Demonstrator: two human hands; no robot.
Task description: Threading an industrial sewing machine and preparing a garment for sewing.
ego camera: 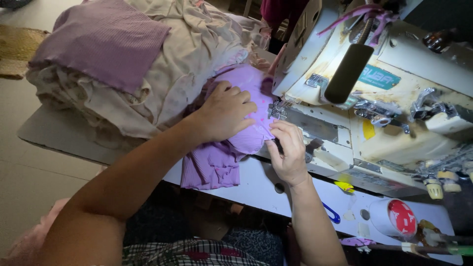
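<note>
Purple ribbed fabric (246, 106) under left hand (227, 112), right hand (289, 152) beside white sewing machine (394, 98).

Single head-worn view, looking steeply down and forward from close above the table (256, 189). Sewing machine (374, 98) fills upper right, fabric pile (148, 64) upper left, floor at the left edge. The wearer's forearms enter from the bottom.
</note>
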